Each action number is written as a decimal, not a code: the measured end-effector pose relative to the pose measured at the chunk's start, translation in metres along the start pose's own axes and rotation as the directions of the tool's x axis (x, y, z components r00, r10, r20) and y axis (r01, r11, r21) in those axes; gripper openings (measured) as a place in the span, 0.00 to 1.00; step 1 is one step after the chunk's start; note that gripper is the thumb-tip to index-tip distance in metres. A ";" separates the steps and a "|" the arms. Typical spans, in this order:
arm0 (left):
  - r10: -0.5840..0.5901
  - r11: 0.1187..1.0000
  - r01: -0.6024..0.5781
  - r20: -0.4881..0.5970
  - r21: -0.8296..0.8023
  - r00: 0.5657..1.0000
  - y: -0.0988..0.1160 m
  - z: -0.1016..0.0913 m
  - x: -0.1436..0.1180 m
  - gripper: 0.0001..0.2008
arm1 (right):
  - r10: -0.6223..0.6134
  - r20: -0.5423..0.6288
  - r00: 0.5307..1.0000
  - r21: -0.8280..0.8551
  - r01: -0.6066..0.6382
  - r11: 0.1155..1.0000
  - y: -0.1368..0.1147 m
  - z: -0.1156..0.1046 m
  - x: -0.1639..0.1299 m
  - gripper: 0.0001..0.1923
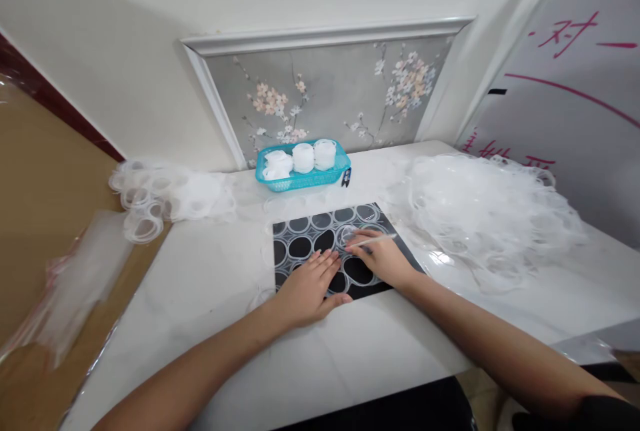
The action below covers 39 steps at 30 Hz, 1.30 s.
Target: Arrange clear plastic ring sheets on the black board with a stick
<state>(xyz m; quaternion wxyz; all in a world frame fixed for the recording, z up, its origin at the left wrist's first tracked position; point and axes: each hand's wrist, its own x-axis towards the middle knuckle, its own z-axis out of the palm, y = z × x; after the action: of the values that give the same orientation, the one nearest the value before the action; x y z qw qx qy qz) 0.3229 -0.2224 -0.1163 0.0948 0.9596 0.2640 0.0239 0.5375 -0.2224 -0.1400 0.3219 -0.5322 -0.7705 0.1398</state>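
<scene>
Hands worked over a black mat [385, 234] laid flat on the white counter [210, 271], approx. centre, near edge. Clear film with ring outlines [320, 221] lay on the mat; the dark backing presumably made the transparent rings easier to see. Left hand [307, 284] lay palm-down, fingers spread and released, pressing the film flat so it would not shift. Right hand [380, 259] was clenched in a pen-type grip on a thin stick tool [373, 239], tip pointing left at a ring just beyond the left fingertips; the tip's exact contact could not be resolved.

Supplies sat within reach:
- Blue basket [300, 181], far side by the wall, held white ring stacks [303, 156] upright, i.e. sorted.
- Small dark clippers [347, 179] lay just right of the basket.
- Loose clear tangle [480, 211] was heaped right of the mat.
- Ring sheets [160, 197] were piled far left; a plastic bag [85, 271] lay left of the counter.
</scene>
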 end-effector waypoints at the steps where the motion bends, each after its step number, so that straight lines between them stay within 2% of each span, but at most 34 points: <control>1: 0.002 1.000 -0.002 0.001 -0.009 1.000 0.001 -0.001 0.000 0.38 | -0.083 0.045 0.996 -0.096 0.087 0.991 0.001 -0.003 0.004 0.11; 3: -0.001 1.000 0.002 0.003 -0.022 1.000 0.002 -0.002 -0.001 0.40 | -0.156 0.069 0.985 -0.246 0.168 0.955 0.005 -0.015 0.018 0.11; 4: -0.006 1.000 0.006 0.004 -0.028 1.000 0.002 -0.002 -0.001 0.40 | -0.134 0.000 0.991 -0.293 0.128 0.948 0.010 -0.024 0.028 0.11; 5: -0.011 0.999 0.011 0.005 -0.035 1.000 0.002 -0.002 -0.002 0.40 | -0.080 -0.125 0.989 -0.312 0.037 0.949 0.014 -0.033 0.036 0.12; 7: -0.020 0.999 0.020 0.007 -0.047 1.000 0.001 -0.003 -0.003 0.41 | 0.061 -0.414 0.908 -0.250 -0.178 0.952 0.024 -0.049 0.048 0.15; 8: -0.017 0.999 0.017 0.010 -0.050 1.000 0.000 -0.004 -0.003 0.42 | 0.105 -0.486 0.868 -0.199 -0.226 0.954 0.027 -0.055 0.048 0.16; 9: -0.009 0.999 0.010 0.014 -0.051 1.000 0.000 -0.006 -0.004 0.42 | 0.128 -0.497 0.858 -0.153 -0.232 0.961 0.029 -0.057 0.045 0.16; 10: -0.001 0.999 0.002 0.019 -0.051 1.000 -0.001 -0.008 -0.004 0.42 | 0.135 -0.457 0.879 -0.114 -0.209 0.971 0.030 -0.057 0.038 0.16; 12: 0.004 0.999 -0.003 0.014 -0.047 1.000 -0.001 -0.012 -0.004 0.39 | 0.155 -0.304 0.940 -0.021 -0.169 0.985 0.029 -0.049 0.018 0.15; 13: -0.002 0.999 0.002 -0.005 -0.040 1.000 0.000 -0.014 -0.003 0.37 | 0.184 -0.228 0.956 0.038 -0.180 0.983 0.028 -0.044 0.008 0.15; 16: 0.021 1.000 -0.020 -0.083 0.007 0.996 0.007 -0.017 0.005 0.36 | 0.301 -0.099 0.948 0.197 -0.278 0.940 0.026 -0.030 -0.011 0.16; 19: 0.080 0.996 -0.077 -0.077 0.051 0.994 0.017 -0.013 0.023 0.38 | 0.393 -0.079 0.916 0.303 -0.354 0.885 0.027 -0.028 -0.010 0.18; 25: 0.058 0.998 -0.058 0.023 0.014 0.998 0.032 0.003 0.057 0.41 | 0.437 -0.021 0.899 0.343 -0.404 0.848 0.022 -0.031 -0.005 0.20; 31: 0.094 0.994 -0.093 0.028 -0.061 0.995 0.033 0.006 0.053 0.39 | 0.446 -0.028 0.895 0.337 -0.412 0.847 0.016 -0.032 -0.006 0.17; 39: 0.109 0.994 -0.108 0.043 -0.032 0.993 0.028 0.003 0.054 0.39 | 0.444 -0.028 0.896 0.346 -0.408 0.845 0.019 -0.030 -0.007 0.16</control>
<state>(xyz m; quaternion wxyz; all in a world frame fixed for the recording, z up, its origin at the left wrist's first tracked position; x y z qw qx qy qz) 0.3838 -0.2189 -0.1145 0.1137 0.9712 0.2090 0.0114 0.5724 -0.2249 -0.1303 0.4083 -0.6349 -0.5799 0.3063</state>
